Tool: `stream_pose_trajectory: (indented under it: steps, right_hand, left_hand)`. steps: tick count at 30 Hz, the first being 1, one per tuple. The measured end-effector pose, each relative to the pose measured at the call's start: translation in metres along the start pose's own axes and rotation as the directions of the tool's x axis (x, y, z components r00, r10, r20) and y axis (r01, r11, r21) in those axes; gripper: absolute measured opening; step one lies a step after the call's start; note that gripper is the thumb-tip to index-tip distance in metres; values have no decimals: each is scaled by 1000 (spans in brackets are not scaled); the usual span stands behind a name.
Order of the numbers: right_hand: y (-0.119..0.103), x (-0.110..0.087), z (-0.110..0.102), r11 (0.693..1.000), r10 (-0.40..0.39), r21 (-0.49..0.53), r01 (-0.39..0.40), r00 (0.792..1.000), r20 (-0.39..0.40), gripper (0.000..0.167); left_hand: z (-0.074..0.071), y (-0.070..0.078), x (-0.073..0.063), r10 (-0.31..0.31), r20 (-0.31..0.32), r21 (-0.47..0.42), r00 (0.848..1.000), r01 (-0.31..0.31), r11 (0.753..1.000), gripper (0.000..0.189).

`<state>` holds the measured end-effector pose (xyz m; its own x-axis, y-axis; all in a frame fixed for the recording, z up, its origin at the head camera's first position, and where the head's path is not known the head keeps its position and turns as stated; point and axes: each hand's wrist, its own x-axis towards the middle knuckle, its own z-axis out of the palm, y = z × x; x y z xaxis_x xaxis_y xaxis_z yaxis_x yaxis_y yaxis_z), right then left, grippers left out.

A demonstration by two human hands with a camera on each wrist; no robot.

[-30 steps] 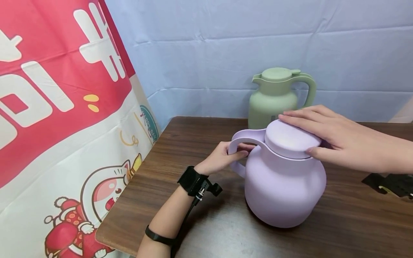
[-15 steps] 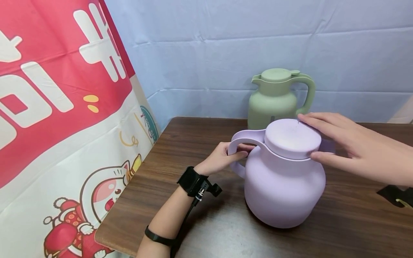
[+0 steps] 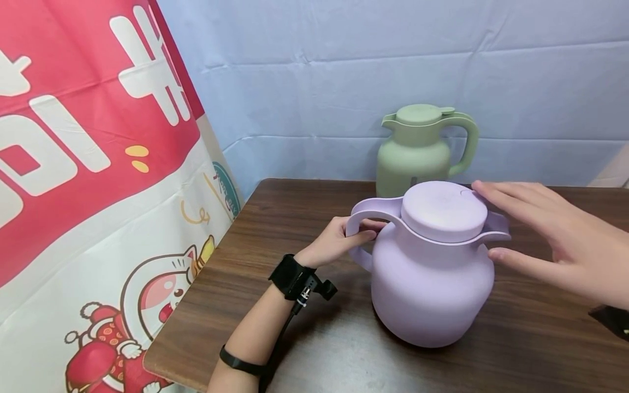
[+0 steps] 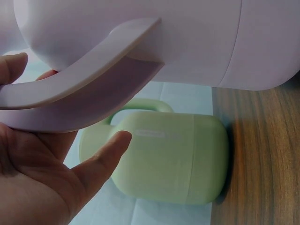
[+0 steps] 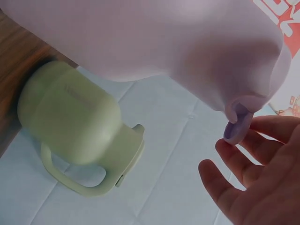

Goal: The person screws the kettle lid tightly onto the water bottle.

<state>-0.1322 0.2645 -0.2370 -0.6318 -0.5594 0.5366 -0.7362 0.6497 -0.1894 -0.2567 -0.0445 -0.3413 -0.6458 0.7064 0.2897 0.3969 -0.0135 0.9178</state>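
A lilac thermal jug (image 3: 432, 295) stands upright on the wooden table, its round lid (image 3: 444, 210) seated on top. My left hand (image 3: 330, 243) grips the jug's handle (image 3: 351, 225) on the left side, thumb on the near side. In the left wrist view, that hand's fingers pass behind the handle (image 4: 79, 84), with one finger extended. My right hand (image 3: 555, 240) is at the spout (image 3: 497, 228), fingers spread and fairly straight, thumb apart from them. In the right wrist view, its fingertips are right by the spout's tip (image 5: 239, 126).
A green thermal jug (image 3: 415, 155) stands behind the lilac one at the table's back edge, handle to the right. Pale blue cloth (image 3: 304, 98) hangs behind the table (image 3: 304, 202). A red and white printed banner (image 3: 98, 229) hangs along the left.
My right hand has come off the lid, sliding right and down to beside the spout, which is now visible. My left hand and the lilac jug have stayed in place.
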Motion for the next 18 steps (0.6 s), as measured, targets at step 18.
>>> stream_pose_trajectory:
  steps: [18]
  right_hand:
    - [19,-29,15,975,-124,159,159,971,-207,55]
  left_hand:
    - [0,1,-1,-3,-5,-6,1000,3,1000,29]
